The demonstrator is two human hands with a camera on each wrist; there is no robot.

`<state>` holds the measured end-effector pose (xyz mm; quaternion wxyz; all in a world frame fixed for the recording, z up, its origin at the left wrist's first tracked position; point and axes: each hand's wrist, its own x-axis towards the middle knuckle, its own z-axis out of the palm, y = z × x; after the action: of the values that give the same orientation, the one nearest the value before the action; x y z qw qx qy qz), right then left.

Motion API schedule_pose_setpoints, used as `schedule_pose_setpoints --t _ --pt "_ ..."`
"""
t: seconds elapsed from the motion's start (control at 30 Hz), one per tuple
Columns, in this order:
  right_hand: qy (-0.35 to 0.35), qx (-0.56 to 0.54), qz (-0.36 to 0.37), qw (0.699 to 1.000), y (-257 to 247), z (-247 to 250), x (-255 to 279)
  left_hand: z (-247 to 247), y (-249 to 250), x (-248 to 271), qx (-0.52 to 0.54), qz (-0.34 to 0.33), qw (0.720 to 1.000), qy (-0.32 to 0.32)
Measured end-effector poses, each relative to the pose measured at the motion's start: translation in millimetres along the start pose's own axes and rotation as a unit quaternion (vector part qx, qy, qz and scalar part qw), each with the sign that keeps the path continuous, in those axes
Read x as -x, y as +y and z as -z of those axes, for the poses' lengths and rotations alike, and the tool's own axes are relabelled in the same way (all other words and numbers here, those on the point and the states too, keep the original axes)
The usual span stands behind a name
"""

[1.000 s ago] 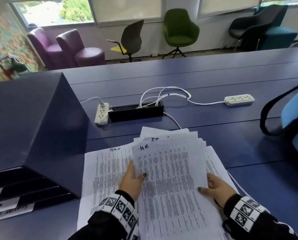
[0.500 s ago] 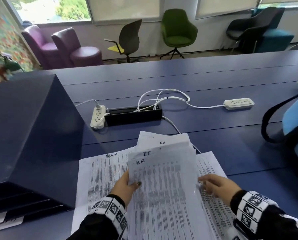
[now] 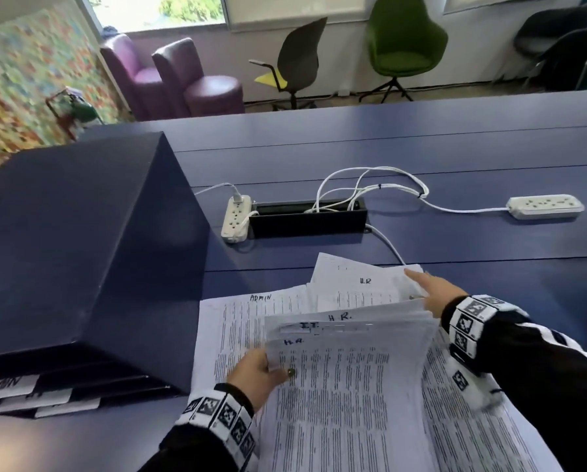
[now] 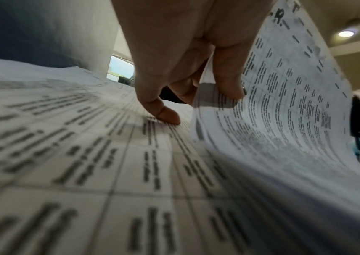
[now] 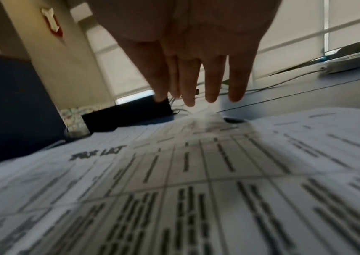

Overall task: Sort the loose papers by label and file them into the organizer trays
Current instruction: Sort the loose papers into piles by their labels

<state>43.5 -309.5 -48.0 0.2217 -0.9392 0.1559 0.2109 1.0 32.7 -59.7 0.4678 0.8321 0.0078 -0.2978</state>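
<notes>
A lifted sheaf of printed papers (image 3: 350,369), topped by sheets marked "H.R." and "I.T.", curls up from the desk. My left hand (image 3: 263,371) pinches its left edge, thumb on top (image 4: 229,86). A sheet marked ADMIN (image 3: 241,321) lies flat under it at the left. Farther back lies a sheet marked H.R (image 3: 357,284). My right hand (image 3: 428,287) stretches over that far sheet with straight fingers (image 5: 209,82), holding nothing. The dark blue organizer (image 3: 91,250) stands at the left, its labelled trays (image 3: 29,390) facing me.
A black cable box (image 3: 307,218) with white cords sits behind the papers, a white power strip (image 3: 236,218) beside it and another power strip (image 3: 546,206) at the right. Blue desk (image 3: 455,148) stretches beyond. Chairs stand past the desk's far edge.
My left hand has raised the sheaf's left edge higher. My right hand left the sheaf's right edge and reached forward over the far H.R sheet. The view shifted right and down.
</notes>
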Motion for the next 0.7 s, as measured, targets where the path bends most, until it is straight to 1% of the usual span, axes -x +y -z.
schedule_pose_setpoints --t 0.07,0.1,0.13,0.23,0.27,0.4,0.5,0.63,0.7 --pt "-0.050 0.054 -0.005 0.997 -10 0 -7 -1 -1 -1 -0.006 0.011 1.000 -0.014" --pt "-0.059 0.079 -0.013 0.995 -13 -1 -8 -2 -1 -1 -0.003 0.012 1.000 -0.022" --pt "-0.048 0.103 -0.016 0.993 -14 -4 -8 -1 1 -1 0.006 0.012 0.999 -0.029" --pt "0.013 0.180 0.002 0.984 -17 -6 -7 -1 6 -3 0.037 0.010 0.999 -0.027" --pt "0.014 0.187 0.002 0.982 -17 -5 -8 -1 8 -4 0.048 0.020 0.998 -0.028" --pt "-0.027 0.175 -0.034 0.984 -22 0 -8 -2 11 -9 0.073 0.032 0.996 -0.038" --pt "-0.042 0.165 -0.033 0.985 -24 5 -2 -5 12 -10 0.074 0.026 0.997 -0.026" --pt "-0.003 0.083 0.011 0.997 -20 11 12 -7 13 -7 0.101 -0.003 0.995 -0.009" --pt "-0.012 0.023 0.044 0.999 -17 14 25 -7 16 -6 0.116 -0.028 0.993 -0.009"
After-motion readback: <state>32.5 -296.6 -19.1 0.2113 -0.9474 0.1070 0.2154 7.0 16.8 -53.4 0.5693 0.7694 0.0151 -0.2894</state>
